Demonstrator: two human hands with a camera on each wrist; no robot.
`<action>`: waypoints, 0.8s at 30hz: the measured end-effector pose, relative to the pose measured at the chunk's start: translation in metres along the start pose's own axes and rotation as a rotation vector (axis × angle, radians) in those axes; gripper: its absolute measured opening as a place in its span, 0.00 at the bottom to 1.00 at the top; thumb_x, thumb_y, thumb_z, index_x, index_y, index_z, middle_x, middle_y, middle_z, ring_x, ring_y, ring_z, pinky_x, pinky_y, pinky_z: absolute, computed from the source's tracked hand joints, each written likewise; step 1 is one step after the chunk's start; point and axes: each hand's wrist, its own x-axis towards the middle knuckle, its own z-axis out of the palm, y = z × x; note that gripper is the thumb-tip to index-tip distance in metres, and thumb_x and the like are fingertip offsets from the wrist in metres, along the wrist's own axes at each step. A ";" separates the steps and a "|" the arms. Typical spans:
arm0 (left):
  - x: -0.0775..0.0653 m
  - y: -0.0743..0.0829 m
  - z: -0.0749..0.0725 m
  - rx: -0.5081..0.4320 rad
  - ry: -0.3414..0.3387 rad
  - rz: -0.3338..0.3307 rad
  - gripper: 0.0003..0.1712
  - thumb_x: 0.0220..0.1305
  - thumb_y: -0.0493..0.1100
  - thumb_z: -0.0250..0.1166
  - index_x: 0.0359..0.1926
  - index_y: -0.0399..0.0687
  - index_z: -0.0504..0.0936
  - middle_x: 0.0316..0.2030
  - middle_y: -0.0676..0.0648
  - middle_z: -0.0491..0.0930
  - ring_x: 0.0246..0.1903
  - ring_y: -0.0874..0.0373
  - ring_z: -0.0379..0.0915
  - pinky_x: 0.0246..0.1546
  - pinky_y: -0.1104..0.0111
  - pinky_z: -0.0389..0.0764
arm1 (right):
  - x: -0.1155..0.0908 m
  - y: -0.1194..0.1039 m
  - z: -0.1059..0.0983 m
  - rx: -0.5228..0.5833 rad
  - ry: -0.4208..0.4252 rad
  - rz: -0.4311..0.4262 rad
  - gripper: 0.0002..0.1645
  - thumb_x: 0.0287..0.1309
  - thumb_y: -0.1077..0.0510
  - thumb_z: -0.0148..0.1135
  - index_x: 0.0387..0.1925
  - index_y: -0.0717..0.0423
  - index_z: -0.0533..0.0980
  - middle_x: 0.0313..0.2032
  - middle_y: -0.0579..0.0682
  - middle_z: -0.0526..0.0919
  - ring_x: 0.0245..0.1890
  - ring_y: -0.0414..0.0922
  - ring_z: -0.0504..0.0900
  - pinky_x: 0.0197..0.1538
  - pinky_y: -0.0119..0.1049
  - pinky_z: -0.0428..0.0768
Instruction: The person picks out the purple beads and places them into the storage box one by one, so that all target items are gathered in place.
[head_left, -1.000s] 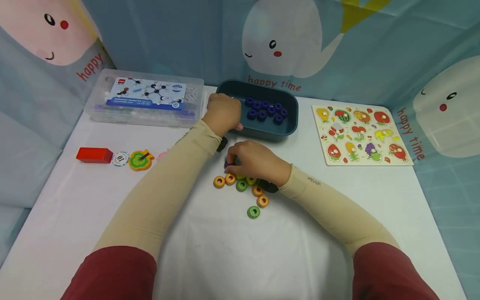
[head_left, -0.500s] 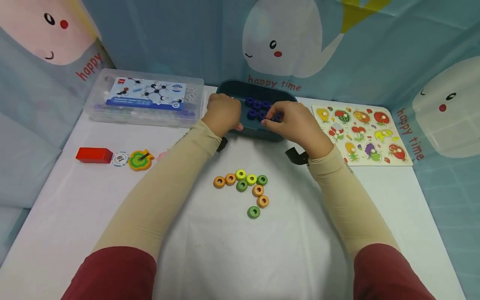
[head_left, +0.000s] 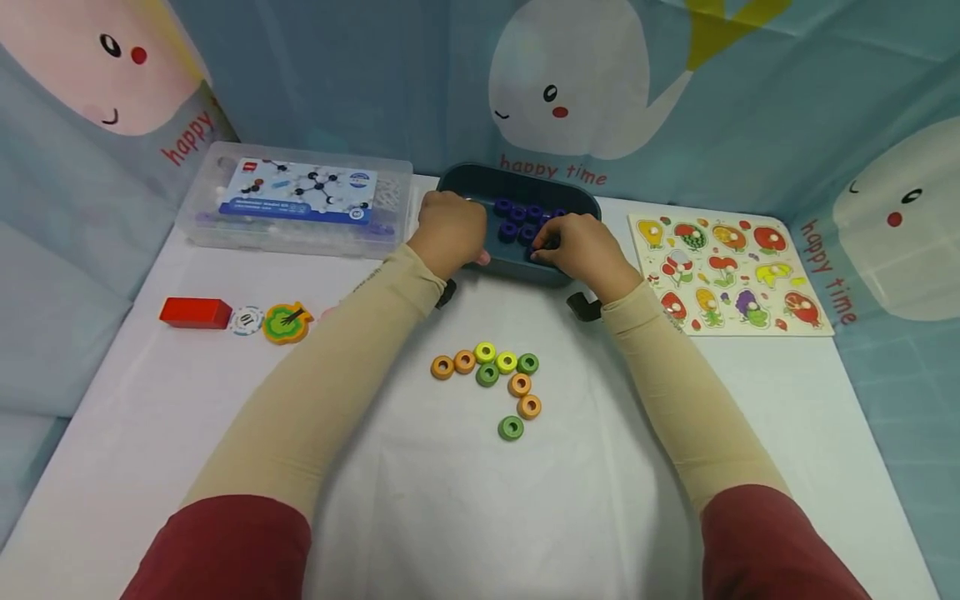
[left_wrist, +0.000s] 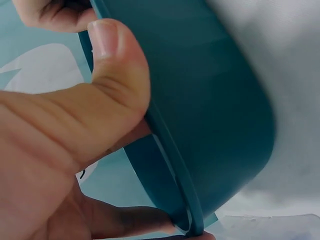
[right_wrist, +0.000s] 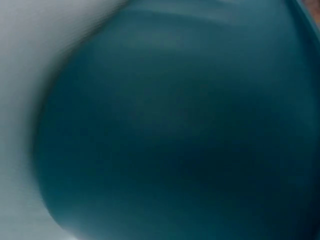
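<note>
My left hand (head_left: 452,232) grips the left end of a dark teal bin (head_left: 465,177). In the left wrist view the thumb (left_wrist: 117,65) presses over the bin's rim and the other fingers reach to its inner side. Several purple ring-shaped beads (head_left: 507,231) lie in the bin. My right hand (head_left: 585,254) is bent over the bin's front right part, thumb and forefinger pinching a purple bead (head_left: 536,248) there; the hand covers some of the beads. In the right wrist view the bin's outer wall (right_wrist: 165,120) fills most of the picture.
Orange, yellow and green ring beads (head_left: 487,374) lie in a bent line before the bin. A clear kit box (head_left: 292,237) stands left; a fruit puzzle board (head_left: 731,275) lies right. A red block (head_left: 196,313), a chip (head_left: 246,320) and a tree piece (head_left: 287,323) sit at left.
My right hand has left the coloured beads, carrying a purple bead from the table to the bin, and has since shifted slightly lower over it. The left hand keeps its grip.
</note>
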 end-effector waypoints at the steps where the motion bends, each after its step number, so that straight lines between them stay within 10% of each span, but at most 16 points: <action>1: 0.000 0.000 0.000 0.004 -0.002 0.001 0.33 0.65 0.65 0.63 0.60 0.48 0.79 0.62 0.45 0.78 0.55 0.44 0.72 0.54 0.53 0.75 | 0.000 0.000 0.001 -0.004 0.003 0.006 0.10 0.60 0.48 0.71 0.40 0.47 0.85 0.45 0.48 0.87 0.40 0.48 0.79 0.49 0.48 0.77; 16: 0.005 0.003 -0.003 -0.001 -0.069 -0.020 0.36 0.66 0.64 0.63 0.66 0.48 0.74 0.66 0.45 0.73 0.59 0.44 0.69 0.57 0.53 0.72 | 0.003 0.000 0.008 -0.001 0.070 0.005 0.13 0.61 0.50 0.70 0.45 0.49 0.84 0.52 0.51 0.84 0.49 0.50 0.81 0.54 0.50 0.77; 24: 0.003 -0.020 0.031 -0.178 0.094 0.009 0.35 0.64 0.68 0.62 0.59 0.47 0.81 0.65 0.32 0.71 0.65 0.34 0.61 0.59 0.47 0.74 | -0.008 0.000 0.005 0.170 0.381 -0.094 0.18 0.66 0.45 0.63 0.51 0.49 0.82 0.56 0.50 0.78 0.54 0.50 0.74 0.62 0.46 0.70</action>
